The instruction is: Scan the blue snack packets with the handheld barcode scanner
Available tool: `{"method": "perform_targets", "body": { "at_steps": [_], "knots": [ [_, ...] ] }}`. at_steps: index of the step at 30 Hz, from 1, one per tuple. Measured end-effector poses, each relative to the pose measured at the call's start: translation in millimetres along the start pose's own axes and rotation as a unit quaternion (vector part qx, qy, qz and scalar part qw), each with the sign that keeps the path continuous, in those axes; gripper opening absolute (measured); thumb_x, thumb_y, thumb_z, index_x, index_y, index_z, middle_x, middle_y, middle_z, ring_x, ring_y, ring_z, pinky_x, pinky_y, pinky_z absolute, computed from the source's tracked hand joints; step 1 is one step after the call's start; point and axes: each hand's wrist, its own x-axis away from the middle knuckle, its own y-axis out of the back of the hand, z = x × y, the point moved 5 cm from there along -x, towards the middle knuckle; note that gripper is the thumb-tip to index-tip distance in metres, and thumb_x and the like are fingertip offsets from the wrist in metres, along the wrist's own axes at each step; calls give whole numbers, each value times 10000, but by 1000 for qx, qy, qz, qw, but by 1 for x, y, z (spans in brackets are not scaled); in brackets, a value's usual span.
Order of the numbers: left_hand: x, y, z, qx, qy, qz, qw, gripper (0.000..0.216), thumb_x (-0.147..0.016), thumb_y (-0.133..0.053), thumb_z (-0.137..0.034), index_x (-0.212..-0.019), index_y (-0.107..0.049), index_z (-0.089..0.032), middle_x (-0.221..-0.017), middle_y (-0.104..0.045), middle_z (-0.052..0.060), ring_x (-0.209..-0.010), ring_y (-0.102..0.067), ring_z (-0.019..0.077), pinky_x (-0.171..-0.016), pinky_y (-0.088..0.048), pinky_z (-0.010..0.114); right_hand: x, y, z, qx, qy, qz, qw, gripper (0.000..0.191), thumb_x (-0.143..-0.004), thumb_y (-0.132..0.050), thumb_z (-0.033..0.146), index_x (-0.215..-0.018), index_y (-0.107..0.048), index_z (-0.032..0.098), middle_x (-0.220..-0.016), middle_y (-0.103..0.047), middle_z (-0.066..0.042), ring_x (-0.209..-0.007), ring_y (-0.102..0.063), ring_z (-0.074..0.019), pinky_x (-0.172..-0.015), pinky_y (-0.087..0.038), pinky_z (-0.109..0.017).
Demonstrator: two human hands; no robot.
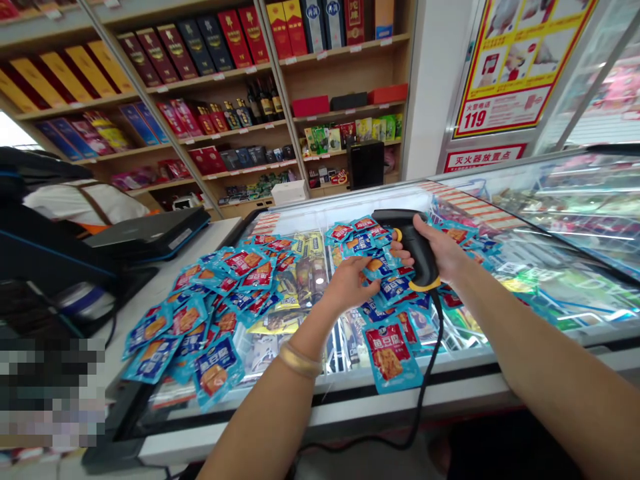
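My right hand (440, 248) is wrapped round the handle of a black barcode scanner (419, 250) with yellow trim, held above a pile of snack packets. A cable runs down from its grip. Just left of the scanner, my left hand (350, 283) has thumb and fingers at the edge of a blue snack packet (379, 268) on the pile; its fingertips are partly hidden. A gold bangle is on that wrist. One red-and-blue snack packet (393, 353) lies face up at the near end of this pile.
The packets lie on the glass top of a chest freezer (327, 387). A second pile of packets (225, 287) spreads at the left. A dark flat device (150, 230) sits on the counter beyond it. Shelves of boxes (215, 73) stand behind, beside a wall poster (523, 67).
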Motion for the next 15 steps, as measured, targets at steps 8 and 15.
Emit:
{"method": "perform_targets", "body": {
  "at_steps": [8, 15],
  "knots": [
    [-1, 32, 30, 95, 144, -93, 981, 334, -851, -503, -353, -1032, -740, -203, -993, -732, 84, -966, -666, 276, -933, -495, 423, 3, -6, -3, -9, -16, -2, 1000, 411, -963, -418, 516, -855, -601, 164, -699, -536, -45, -538, -481, -113, -424, -451, -184],
    [-1, 21, 49, 462, 284, -158, 825, 366, -898, -448, -419, -815, -670, -141, -789, -733, 124, -792, -700, 226, -787, -545, 334, 5, -10, -7, 8, -17, 7, 1000, 375, -934, -488, 532, -907, -603, 177, -691, -537, -26, -525, -477, -108, -419, -439, -186]
  ]
}}
